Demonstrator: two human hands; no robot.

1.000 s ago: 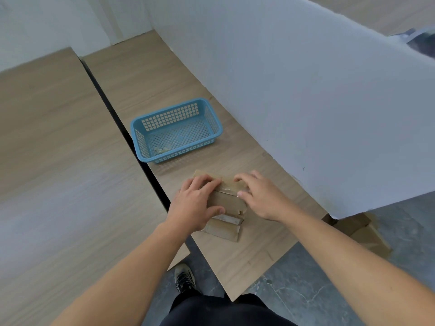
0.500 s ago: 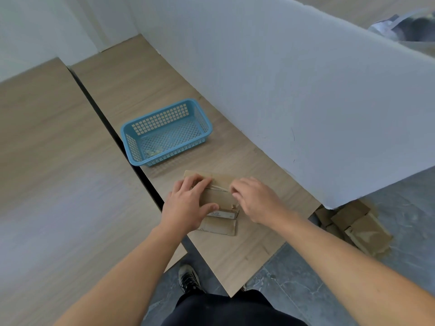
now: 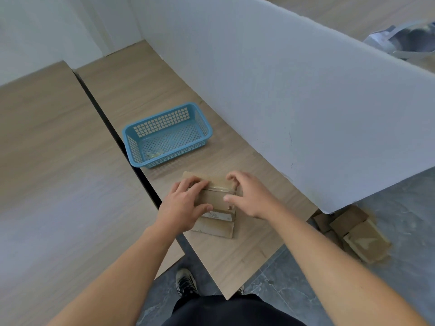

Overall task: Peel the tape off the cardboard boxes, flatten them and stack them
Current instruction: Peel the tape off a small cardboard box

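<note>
Clasps the cardboard box point(image 3: 215, 201) (clear tape across its top) on the desk point(image 3: 235, 260): left grip point(image 3: 182, 208) curled over its 9 o'clock side, right grip point(image 3: 250, 196) clenched round its 3 o'clock end. At 11 o'clock, apart, a blue basket point(image 3: 174, 158); at 4 o'clock, more boxes point(image 3: 353, 231) on the floor point(image 3: 400, 196).

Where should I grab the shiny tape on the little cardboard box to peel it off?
Probably at its right end, coming from the right. The tape lies flat across the cardboard box from left to right. The left hand covers its left end while holding the box down. The right hand curls round the box's right end, where the strip stops.
</note>
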